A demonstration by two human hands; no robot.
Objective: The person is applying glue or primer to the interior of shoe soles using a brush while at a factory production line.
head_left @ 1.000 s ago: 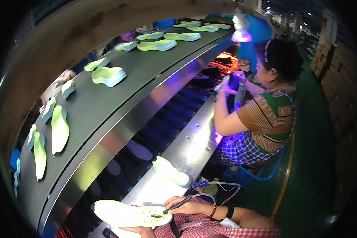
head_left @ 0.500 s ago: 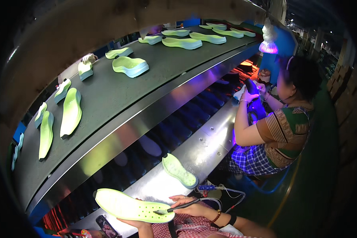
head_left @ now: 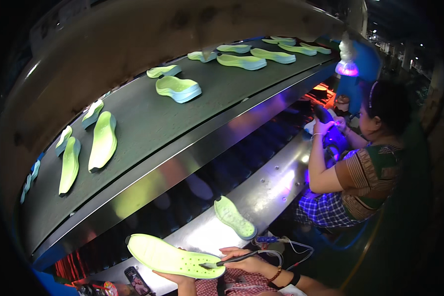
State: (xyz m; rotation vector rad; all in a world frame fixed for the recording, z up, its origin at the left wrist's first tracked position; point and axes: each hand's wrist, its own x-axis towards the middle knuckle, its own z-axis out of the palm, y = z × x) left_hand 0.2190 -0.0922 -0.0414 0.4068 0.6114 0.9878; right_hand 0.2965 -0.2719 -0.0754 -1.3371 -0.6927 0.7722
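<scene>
My left hand [head_left: 175,279] supports a pale yellow-green shoe sole [head_left: 167,254] from below, its fingers mostly hidden under it. The sole has rows of small holes toward its right end and a dark tip at its left end. In my right hand [head_left: 246,261] is a black-handled brush [head_left: 234,259], held like a pen. Its bristles touch the sole's upper face among the holes. A thin pale tube trails from behind the right hand. Just beyond, a second sole [head_left: 234,217] lies on the metal ledge [head_left: 271,190], its surface whitish and mottled.
A dark conveyor belt [head_left: 143,128] carries several green-and-blue soles past a steel rail [head_left: 182,160]. Dark shapes sit on a lower level beneath. A phone [head_left: 137,281] lies at the ledge's near left. To the right, a co-worker [head_left: 360,167] handles a dark item below a purple-lit lamp [head_left: 347,66].
The view has shifted, so everything sits further right. At the belt's far side, a co-worker's gloved hand and the sole beside it are no longer seen. My brush stays on the sole.
</scene>
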